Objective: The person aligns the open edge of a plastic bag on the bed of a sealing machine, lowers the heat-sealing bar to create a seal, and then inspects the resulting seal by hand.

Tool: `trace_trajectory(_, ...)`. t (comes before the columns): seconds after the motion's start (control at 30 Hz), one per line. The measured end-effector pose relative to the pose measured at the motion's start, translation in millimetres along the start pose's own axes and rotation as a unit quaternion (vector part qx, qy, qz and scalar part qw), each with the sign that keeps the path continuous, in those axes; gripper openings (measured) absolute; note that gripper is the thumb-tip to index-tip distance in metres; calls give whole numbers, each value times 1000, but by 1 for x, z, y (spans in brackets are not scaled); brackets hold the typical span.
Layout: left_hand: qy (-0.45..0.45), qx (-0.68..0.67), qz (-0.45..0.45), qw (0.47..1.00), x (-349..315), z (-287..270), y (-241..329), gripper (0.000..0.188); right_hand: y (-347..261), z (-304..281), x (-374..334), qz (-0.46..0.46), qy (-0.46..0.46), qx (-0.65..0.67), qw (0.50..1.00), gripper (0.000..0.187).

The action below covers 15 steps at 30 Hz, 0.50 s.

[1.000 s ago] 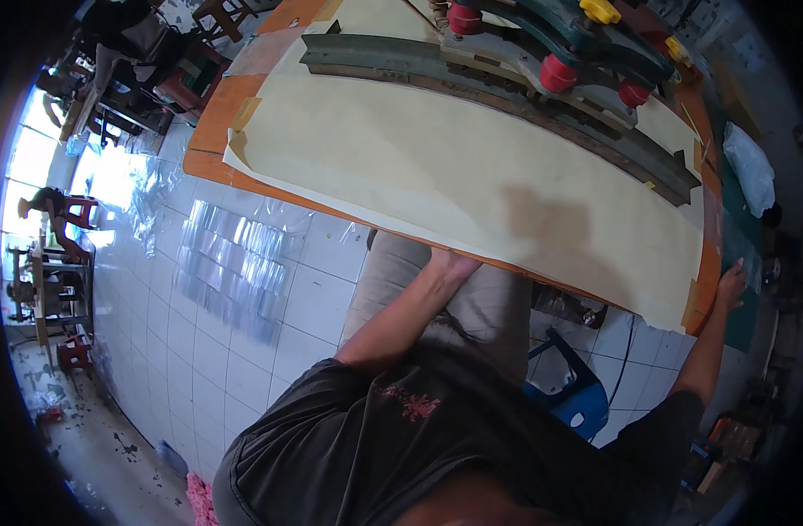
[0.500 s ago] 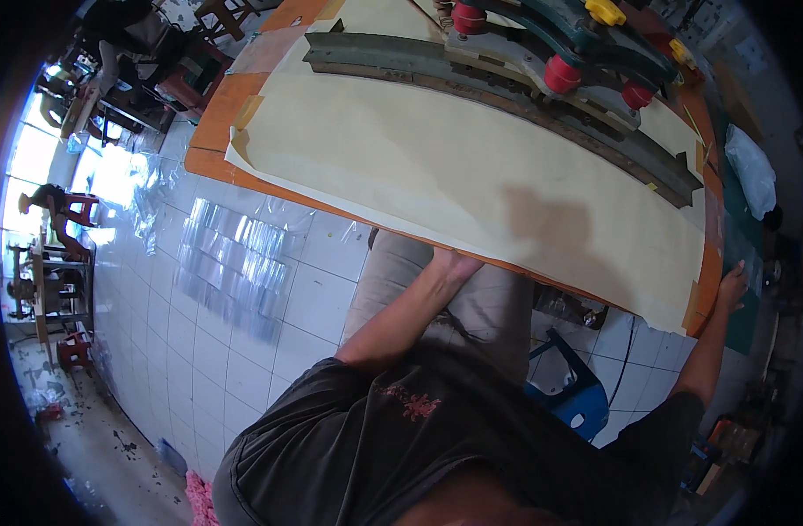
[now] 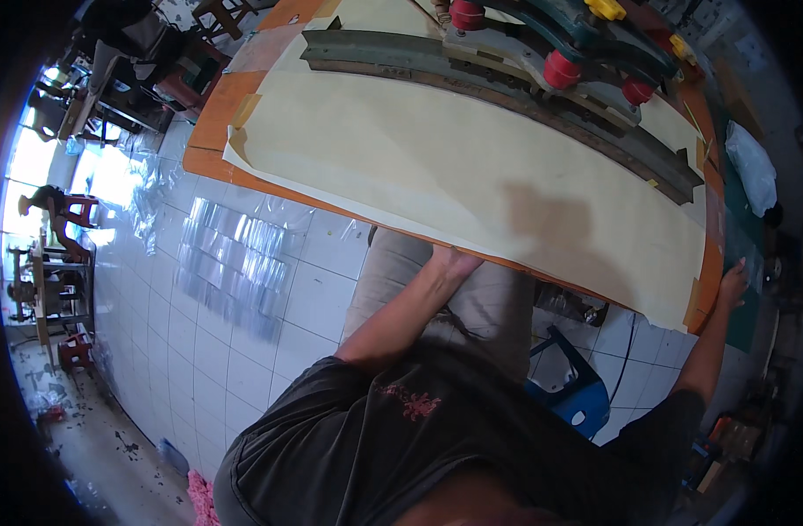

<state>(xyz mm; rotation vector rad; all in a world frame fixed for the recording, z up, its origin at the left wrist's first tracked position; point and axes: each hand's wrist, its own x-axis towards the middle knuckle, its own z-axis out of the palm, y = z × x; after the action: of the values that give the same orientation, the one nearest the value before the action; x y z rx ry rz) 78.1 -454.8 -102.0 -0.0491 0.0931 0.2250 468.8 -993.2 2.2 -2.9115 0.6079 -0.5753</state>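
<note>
My left hand (image 3: pixel 455 260) reaches up to the near edge of the orange table (image 3: pixel 210 161); its fingers are hidden under that edge. Beyond the table's right end, my right hand (image 3: pixel 732 286) is at a clear plastic sheet (image 3: pixel 754 268) over a dark green surface. Its fingers look apart, and I cannot make out a grip on the sheet. Cream paper (image 3: pixel 392 149) covers the tabletop, its left corner curling up. Across the paper lies a long dark metal rail (image 3: pixel 375 54), with a green machine frame with red knobs (image 3: pixel 561 70) standing over it.
Clear plastic pieces (image 3: pixel 235 263) lie in overlapping rows on the tiled floor at left. A blue plastic stool (image 3: pixel 573 386) stands by my right side. A white plastic bag (image 3: pixel 752 171) rests past the table's right end. Stools and machines line the far left.
Both hands stay almost where they were. The view has shifted very slightly; the table, rail and machine look unchanged.
</note>
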Motion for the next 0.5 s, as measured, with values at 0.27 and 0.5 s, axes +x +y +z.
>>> trace_trajectory(0.27, 15, 28, 11, 999, 2, -22, 3, 62, -2, 0, -1, -36, 40, -16, 998, 70)
trace_trajectory(0.5, 7, 61, 18, 998, 6, -37, 6, 62, -21, -18, -30, -223, 88, 107, 965, 41)
